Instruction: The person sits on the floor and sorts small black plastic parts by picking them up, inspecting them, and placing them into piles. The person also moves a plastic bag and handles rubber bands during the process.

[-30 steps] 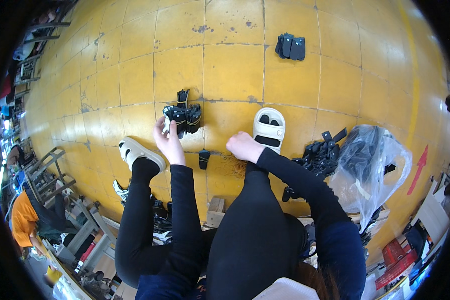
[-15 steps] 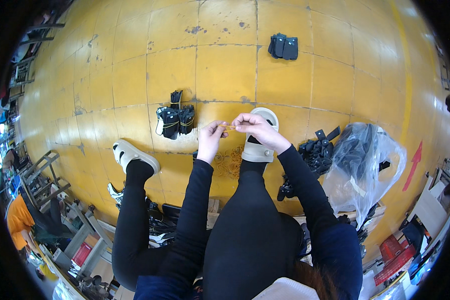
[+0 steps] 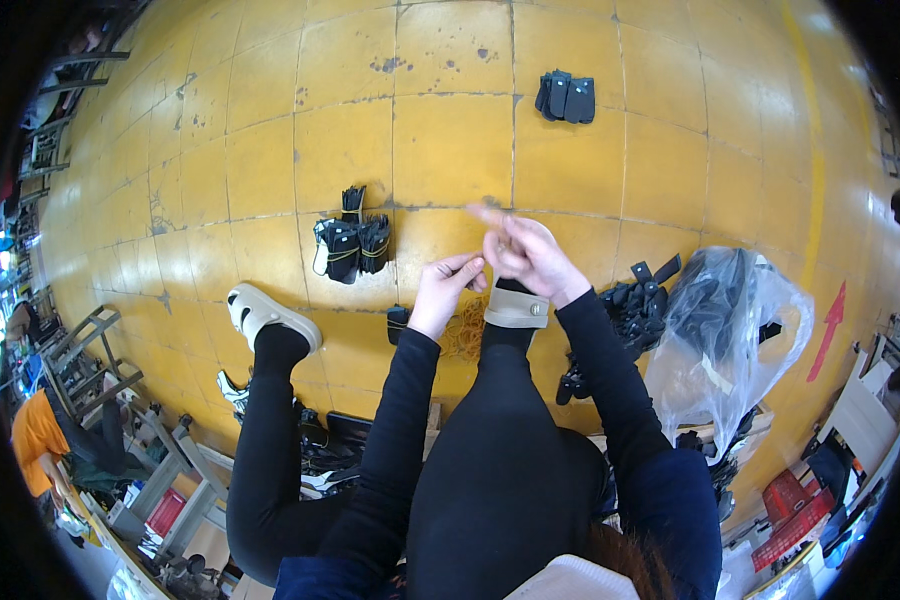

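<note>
My left hand point(image 3: 448, 292) is closed, thumb and forefinger pinched together; whatever they hold is too small to make out. Just right of it, my right hand point(image 3: 528, 255) has its forefinger stretched out to the left, the tip smeared by motion, and its thumb side almost touches the left fingertips. Beneath the hands lies a loose pile of tan rubber bands point(image 3: 464, 332) on the floor, partly hidden. Left of my hands stand several banded bundles of black flat pieces point(image 3: 342, 250). A small dark bundle point(image 3: 398, 322) sits beside my left wrist.
Another black bundle point(image 3: 566, 97) lies farther out on the yellow tiled floor point(image 3: 450, 150). To the right are a heap of black pieces point(image 3: 635, 310) and a clear plastic bag point(image 3: 715, 345) with black pieces inside. My feet wear beige clogs point(image 3: 270, 312). A person in orange point(image 3: 38, 440) is far left.
The rubber band stretched between my fingertips no longer shows. My left hand has moved right and slightly nearer; my right hand has turned and its forefinger has straightened out.
</note>
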Demonstrator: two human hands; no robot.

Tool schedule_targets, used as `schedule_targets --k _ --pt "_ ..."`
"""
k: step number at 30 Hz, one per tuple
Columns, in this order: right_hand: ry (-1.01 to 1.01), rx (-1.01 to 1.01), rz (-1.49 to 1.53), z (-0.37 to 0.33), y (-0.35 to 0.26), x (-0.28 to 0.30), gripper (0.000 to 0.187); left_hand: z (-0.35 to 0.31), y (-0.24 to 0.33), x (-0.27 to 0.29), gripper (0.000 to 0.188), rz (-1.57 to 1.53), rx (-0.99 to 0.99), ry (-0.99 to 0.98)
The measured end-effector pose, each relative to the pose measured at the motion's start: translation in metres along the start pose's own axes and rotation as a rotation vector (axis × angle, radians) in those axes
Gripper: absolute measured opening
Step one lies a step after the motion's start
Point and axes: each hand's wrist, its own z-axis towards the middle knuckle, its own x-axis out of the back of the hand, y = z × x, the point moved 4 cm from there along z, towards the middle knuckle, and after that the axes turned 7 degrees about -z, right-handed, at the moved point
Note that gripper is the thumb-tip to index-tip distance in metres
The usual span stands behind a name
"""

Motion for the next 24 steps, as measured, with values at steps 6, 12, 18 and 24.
schedule_targets --k 6,12,18,24 --pt "0.898 0.526 -0.883 0.041 -0.087 0.11 0.051 -0.011 -0.047 0.041 0.033 0.709 0.358 -0.012" --pt "1.361 0.184 -1.34 0.091 -0.141 0.189 0.079 -0.042 -0.097 0.071 0.043 1.209 0.671 -0.157" --pt "1.378 0.03 -1.463 0.132 -0.137 0.161 0.08 -0.03 -0.076 0.049 0.051 1.191 0.354 -0.087" --pt "1.39 0.057 -1.333 0.13 -0.135 0.151 0.072 -0.02 -0.023 0.024 0.049 0.873 0.187 -0.005"
